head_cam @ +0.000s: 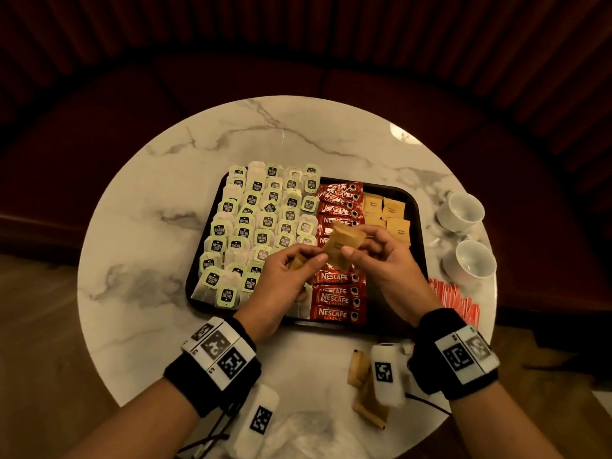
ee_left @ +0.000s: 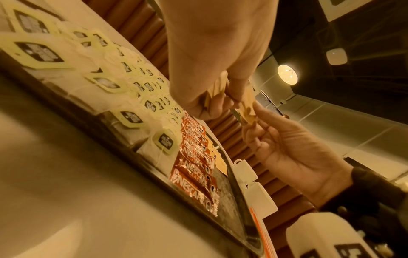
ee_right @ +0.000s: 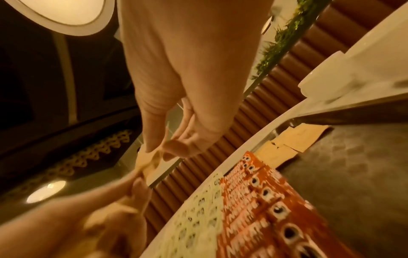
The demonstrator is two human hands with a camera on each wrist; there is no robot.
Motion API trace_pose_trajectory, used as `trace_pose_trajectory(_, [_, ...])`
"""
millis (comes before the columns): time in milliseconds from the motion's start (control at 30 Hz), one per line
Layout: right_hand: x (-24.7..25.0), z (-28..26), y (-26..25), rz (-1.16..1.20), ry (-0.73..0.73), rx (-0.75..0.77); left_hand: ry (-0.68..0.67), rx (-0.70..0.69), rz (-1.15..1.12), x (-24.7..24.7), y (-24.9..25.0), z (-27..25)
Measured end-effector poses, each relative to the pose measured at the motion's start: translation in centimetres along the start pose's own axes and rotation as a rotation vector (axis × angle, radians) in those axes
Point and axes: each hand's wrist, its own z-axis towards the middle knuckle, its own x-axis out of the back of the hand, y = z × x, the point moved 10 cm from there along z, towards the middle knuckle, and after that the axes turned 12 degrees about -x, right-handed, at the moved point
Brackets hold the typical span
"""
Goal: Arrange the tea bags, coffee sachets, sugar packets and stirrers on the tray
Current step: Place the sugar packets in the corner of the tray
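Head view: I had both hands above the black tray [head_cam: 415, 207]. Left hand [head_cam: 291, 276] clutched a stack of brown sugar packets [head_cam: 299, 261]; right hand [head_cam: 381, 251] pinched one brown sugar packet [head_cam: 344, 241]. The open sugar column lay just right of it, so right was nearer.

Left wrist: stack held edge-on.

Right wrist: bare tray floor beside the Nescafé sachets [ee_right: 264, 200].

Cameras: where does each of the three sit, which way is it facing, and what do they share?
Head: on the head, looking down at the tray and table; both forearms show.
Left wrist: under the left hand, looking across the tea bags; the right hand shows.
Right wrist: under the right hand, looking across the coffee sachets.
Shared: the brown sugar packets both hands pinch.
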Motion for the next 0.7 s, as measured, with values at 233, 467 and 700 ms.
trace_pose_trajectory(233, [0.3, 0.4, 0.9, 0.025, -0.018, -0.029, -0.036, 0.065, -0.022, -0.5, -0.6, -0.3])
trace_pose_trajectory(467, [10.3, 6.7, 2.1, 0.147, 0.397, -0.089, 0.033, 0.207, -0.162, 0.2, -1.9, -0.5])
trace_pose_trajectory(700, [14.3, 13.3, 3.4, 0.001, 0.570, -0.273, 0.088, 0.254, -0.080, 3.1, -1.7, -0.5])
